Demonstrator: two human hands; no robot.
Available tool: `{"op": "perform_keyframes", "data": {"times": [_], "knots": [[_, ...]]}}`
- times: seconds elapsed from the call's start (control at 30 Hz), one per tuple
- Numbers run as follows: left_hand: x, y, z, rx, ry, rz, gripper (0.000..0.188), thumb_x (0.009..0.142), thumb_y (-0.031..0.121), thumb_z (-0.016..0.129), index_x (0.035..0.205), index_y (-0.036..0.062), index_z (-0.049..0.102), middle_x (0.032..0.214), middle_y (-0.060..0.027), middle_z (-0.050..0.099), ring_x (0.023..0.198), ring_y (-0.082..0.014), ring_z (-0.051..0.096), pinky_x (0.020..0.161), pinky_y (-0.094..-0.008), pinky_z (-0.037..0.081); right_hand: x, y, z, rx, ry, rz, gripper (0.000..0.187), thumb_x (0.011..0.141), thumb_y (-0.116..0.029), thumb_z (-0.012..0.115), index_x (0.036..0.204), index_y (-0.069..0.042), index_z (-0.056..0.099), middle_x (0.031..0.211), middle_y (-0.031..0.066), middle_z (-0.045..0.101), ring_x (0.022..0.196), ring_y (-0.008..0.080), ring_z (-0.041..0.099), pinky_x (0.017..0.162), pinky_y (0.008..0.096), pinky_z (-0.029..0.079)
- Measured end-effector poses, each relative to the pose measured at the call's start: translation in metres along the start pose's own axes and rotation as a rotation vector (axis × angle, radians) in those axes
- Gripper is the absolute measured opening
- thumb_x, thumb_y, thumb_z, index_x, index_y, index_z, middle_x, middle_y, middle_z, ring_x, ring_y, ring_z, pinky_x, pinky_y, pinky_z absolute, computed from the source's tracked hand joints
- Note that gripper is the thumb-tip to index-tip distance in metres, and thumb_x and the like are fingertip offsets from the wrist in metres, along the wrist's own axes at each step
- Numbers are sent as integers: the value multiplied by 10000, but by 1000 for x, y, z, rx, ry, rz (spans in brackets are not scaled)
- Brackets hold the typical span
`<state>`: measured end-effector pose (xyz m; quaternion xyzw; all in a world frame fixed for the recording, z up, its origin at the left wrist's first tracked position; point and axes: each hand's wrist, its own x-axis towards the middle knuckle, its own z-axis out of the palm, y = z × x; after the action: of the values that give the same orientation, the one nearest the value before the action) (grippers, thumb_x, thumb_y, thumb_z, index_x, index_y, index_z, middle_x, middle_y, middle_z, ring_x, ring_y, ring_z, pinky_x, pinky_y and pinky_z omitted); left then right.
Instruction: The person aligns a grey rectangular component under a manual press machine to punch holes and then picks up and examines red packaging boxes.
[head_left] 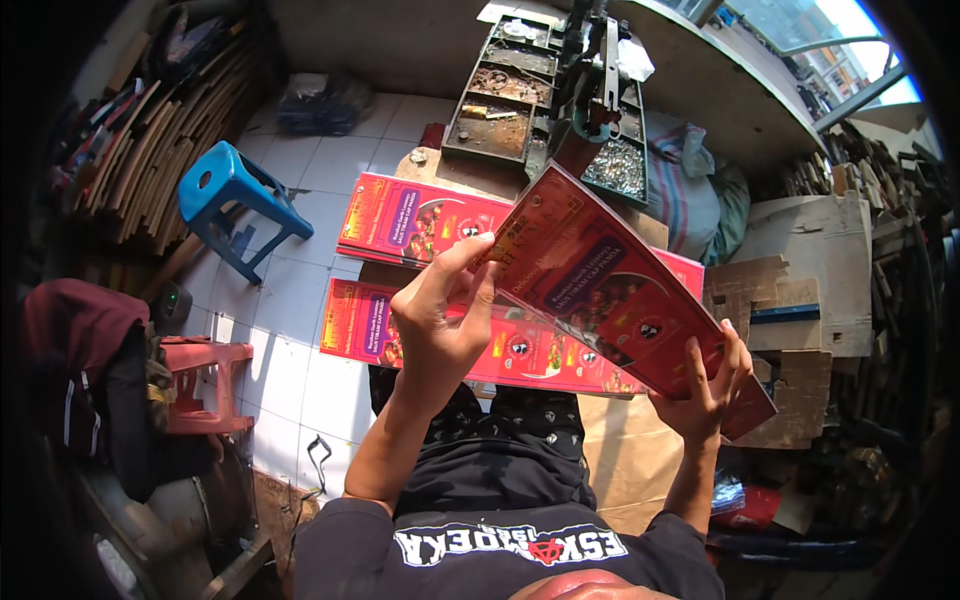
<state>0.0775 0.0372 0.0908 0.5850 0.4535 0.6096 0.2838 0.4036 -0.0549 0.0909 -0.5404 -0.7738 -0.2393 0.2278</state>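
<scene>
A long red printed sheet (610, 285) with food pictures is raised at a slant in front of me. Thumb and forefinger of my left hand (440, 315) close at its left end. My right hand (710, 390) grips its lower right part, thumb on the printed face and fingers round the far edge. Beneath it, a lower stack of red printed sheets (365, 320) lies across my lap. An upper stack of red printed sheets (390, 212) rests just beyond, partly hidden by the raised sheet.
Past the stacks stands a dark metal hand press (600, 100), flanked by a compartment tray (495, 135) of small metal parts. A blue stool (225, 190) and a red stool (205, 385) are at left. Cardboard pieces (780, 310) and woven sacks (685, 180) lie at right.
</scene>
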Motion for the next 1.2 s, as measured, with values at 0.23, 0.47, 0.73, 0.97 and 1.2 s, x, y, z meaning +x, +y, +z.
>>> {"op": "perform_keyframes", "data": {"times": [0.23,0.47,0.73,0.97,1.2], "knots": [[-3,1,-6,168,28,177,340,815,-149,682,1121,-3,660,1041,-184,719,883,-288,739,714,-325,600,1,-1,1,-7,21,-19,855,566,-403,899,1350,-237,602,1481,256,422,1250,442,452,981,585,389],[-6,-1,-15,232,34,222,364,785,-169,682,1105,2,656,1060,-190,715,977,-333,729,763,-350,610,6,-5,6,7,36,-40,797,586,-401,893,1314,-236,616,1480,241,426,1244,433,456,980,585,393],[-24,-9,-40,370,15,194,274,778,-145,689,994,7,614,1138,-165,694,904,-313,729,705,-349,608,15,-13,9,13,20,-130,506,678,-430,834,1135,-255,701,1387,201,530,1184,369,513,996,529,390],[-30,-15,-55,617,-39,200,233,789,-105,702,967,-6,591,1214,-181,612,934,-330,689,722,-389,583,17,-21,19,37,-10,-156,491,702,-422,814,1160,-286,701,1388,183,535,1187,357,515,998,517,392],[-31,-23,-60,627,-97,155,113,884,-75,591,969,-33,529,1172,-221,568,1017,-388,623,889,-441,511,19,-24,23,63,-38,-156,510,711,-434,807,1188,-292,696,1397,175,531,1192,358,516,997,524,391]]}}
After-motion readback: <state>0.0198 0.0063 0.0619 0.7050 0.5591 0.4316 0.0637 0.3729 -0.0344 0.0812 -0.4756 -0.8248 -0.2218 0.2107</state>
